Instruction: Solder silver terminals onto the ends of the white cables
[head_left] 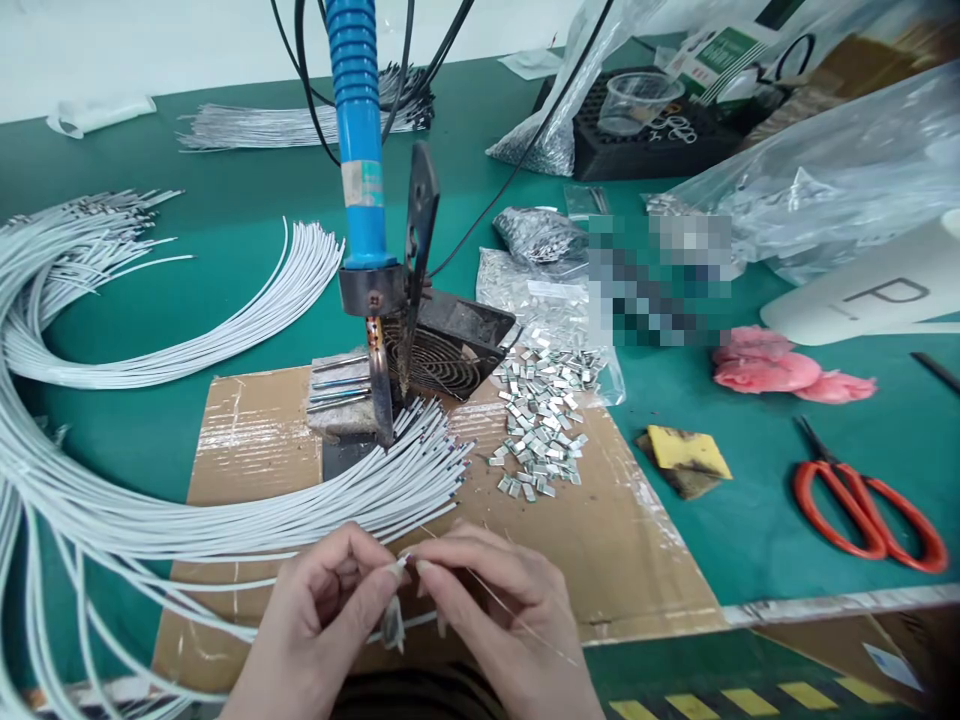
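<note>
Left hand (324, 605) and right hand (501, 602) pinch 1 white cable end (406, 561) — it lies between them.

bright | glare: plastic bag (821, 195) | right edge stretched | pixelated patch (660, 280)

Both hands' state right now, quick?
Left hand: closed, pinching a white cable near its end.
Right hand: closed, pinching at that cable's tip; whether it also grips anything else can't be told.

I see smooth, plastic-looking white cables (247, 515) at the lower left, shiny metal pieces (536, 430) right of centre, and matt brown cardboard (622, 560) below.
</note>
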